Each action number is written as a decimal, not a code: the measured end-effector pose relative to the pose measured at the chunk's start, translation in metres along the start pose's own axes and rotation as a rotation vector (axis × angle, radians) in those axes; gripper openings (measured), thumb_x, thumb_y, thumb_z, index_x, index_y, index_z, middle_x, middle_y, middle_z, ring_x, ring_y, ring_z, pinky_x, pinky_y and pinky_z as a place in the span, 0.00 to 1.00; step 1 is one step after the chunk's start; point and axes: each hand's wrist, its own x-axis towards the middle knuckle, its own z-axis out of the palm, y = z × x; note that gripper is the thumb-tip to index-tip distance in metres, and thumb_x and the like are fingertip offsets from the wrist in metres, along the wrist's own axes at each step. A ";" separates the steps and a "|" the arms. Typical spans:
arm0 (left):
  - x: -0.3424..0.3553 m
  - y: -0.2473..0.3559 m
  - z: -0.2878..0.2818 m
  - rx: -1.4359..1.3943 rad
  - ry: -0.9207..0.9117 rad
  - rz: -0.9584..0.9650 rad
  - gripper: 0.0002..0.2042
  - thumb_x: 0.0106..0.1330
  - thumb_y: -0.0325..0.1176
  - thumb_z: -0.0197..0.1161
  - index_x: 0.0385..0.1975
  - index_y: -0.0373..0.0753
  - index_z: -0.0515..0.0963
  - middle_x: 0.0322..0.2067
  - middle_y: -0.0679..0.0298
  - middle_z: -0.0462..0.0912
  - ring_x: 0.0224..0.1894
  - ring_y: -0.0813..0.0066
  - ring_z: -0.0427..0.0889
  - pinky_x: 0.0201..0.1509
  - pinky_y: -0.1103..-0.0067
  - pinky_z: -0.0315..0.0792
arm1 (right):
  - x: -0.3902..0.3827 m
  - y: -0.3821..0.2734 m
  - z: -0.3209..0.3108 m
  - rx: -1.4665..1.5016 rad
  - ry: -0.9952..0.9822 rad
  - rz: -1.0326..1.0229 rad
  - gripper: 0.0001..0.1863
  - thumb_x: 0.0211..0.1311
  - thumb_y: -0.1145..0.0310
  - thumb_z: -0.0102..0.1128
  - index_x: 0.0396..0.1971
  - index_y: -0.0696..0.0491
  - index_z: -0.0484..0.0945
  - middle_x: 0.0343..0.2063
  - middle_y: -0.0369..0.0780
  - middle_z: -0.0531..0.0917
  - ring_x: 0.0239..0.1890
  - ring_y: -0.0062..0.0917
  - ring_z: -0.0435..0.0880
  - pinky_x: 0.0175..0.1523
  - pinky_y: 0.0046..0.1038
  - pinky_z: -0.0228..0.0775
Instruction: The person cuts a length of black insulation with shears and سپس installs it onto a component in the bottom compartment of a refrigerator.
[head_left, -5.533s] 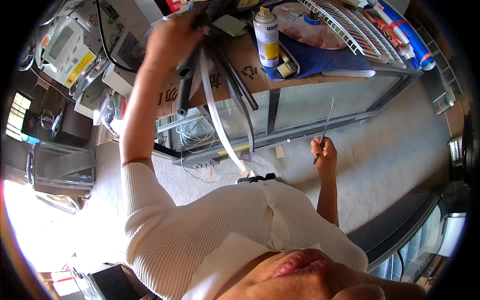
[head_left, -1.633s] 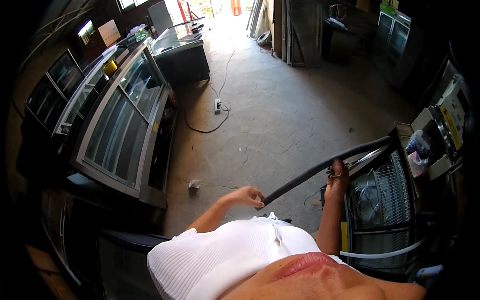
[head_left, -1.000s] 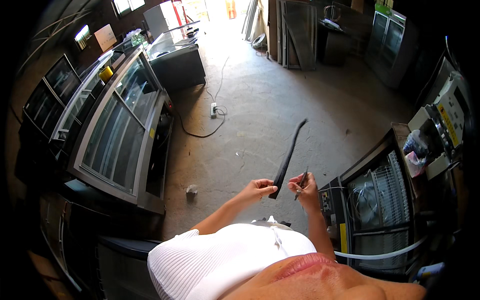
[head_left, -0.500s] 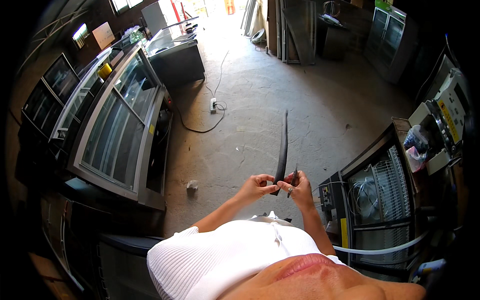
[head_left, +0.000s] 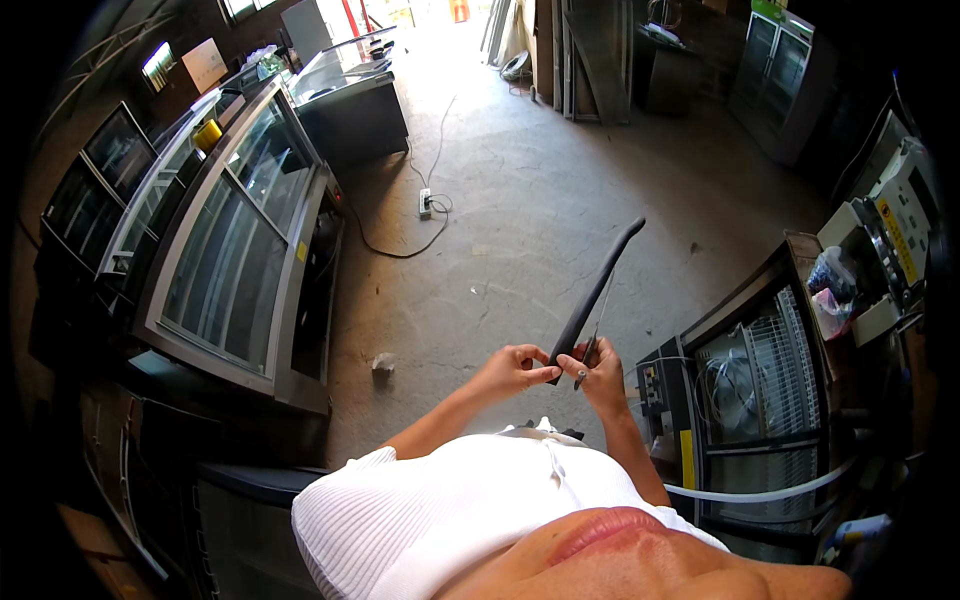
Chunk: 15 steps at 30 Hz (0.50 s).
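Note:
Ahead of my body, a long black foam-like tube [head_left: 592, 300] slants up and to the right over the floor, its far end bent. My left hand [head_left: 515, 372] pinches its near end between thumb and fingers. Close beside it, my right hand [head_left: 600, 372] has thumb and fingers closed on a slim dark tool [head_left: 581, 379], whose exact kind I cannot make out. The right thumb is at the tube's near end. A thin line runs up from the right hand alongside the tube; whether it belongs to the tool is unclear.
A glass display case [head_left: 225, 270] stands on the left, with a dark chest unit [head_left: 355, 125] beyond. A power strip [head_left: 425, 203] and its cord lie on the concrete floor, nearer a crumpled pale scrap [head_left: 383, 365]. An opened cabinet with wire racks [head_left: 775, 365] is close on my right.
The tube's far end has swung to the right, from nearly straight ahead to a slant. Both hands stay in almost the same place, and the thin line beside the tube now shows.

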 end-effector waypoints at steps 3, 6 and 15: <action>0.002 0.001 -0.002 0.019 -0.044 -0.044 0.18 0.59 0.47 0.70 0.35 0.37 0.82 0.16 0.76 0.70 0.19 0.88 0.63 0.22 0.84 0.54 | -0.001 0.001 0.000 0.004 0.011 -0.015 0.19 0.49 0.66 0.74 0.32 0.56 0.71 0.22 0.31 0.76 0.24 0.12 0.73 0.30 0.17 0.66; 0.005 -0.005 -0.002 -0.070 -0.089 -0.080 0.15 0.60 0.41 0.69 0.37 0.36 0.81 0.20 0.75 0.76 0.23 0.89 0.69 0.26 0.86 0.60 | 0.002 0.007 0.000 0.015 0.000 -0.020 0.18 0.49 0.66 0.74 0.32 0.56 0.71 0.22 0.31 0.76 0.24 0.12 0.73 0.30 0.17 0.66; 0.012 -0.021 -0.002 -0.367 -0.137 -0.051 0.13 0.62 0.39 0.69 0.38 0.36 0.80 0.32 0.68 0.83 0.34 0.87 0.77 0.37 0.88 0.68 | 0.002 -0.005 -0.001 0.088 -0.028 0.026 0.15 0.51 0.68 0.71 0.33 0.55 0.72 0.25 0.32 0.78 0.26 0.12 0.74 0.32 0.17 0.67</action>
